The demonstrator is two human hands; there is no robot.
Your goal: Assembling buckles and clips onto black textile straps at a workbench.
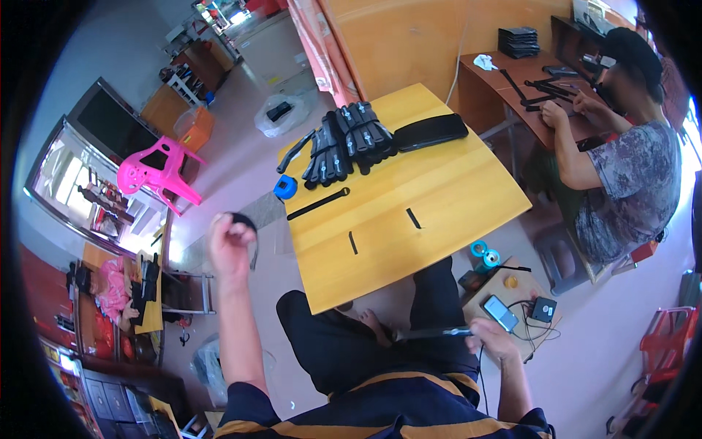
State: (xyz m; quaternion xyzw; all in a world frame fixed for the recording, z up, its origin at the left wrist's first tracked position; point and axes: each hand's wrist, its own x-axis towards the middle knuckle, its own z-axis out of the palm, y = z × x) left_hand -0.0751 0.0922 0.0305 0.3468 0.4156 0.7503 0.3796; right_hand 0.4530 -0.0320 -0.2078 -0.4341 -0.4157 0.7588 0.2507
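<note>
Out past the left edge of the yellow table (468,212), my left hand (229,245) is raised with its fingers curled. A dark curved strip (246,219) shows at those fingers, and how far they grip it is blurred. Low on the right, above my lap, my right hand (495,340) is closed on a dark strap (431,334) with a pale band near the fingers. Bundled black straps (344,143) lie at the table's far side beside a long black pad (431,132). One single black strap (319,203) lies nearer, below a blue object (285,187).
Two short black strips (414,218) lie apart on the table. Right of my knees, a low stand (537,282) carries a phone (500,313), a black box with cables and blue cans. Another person (629,161) works at a brown desk. A pink chair (157,172) stands left.
</note>
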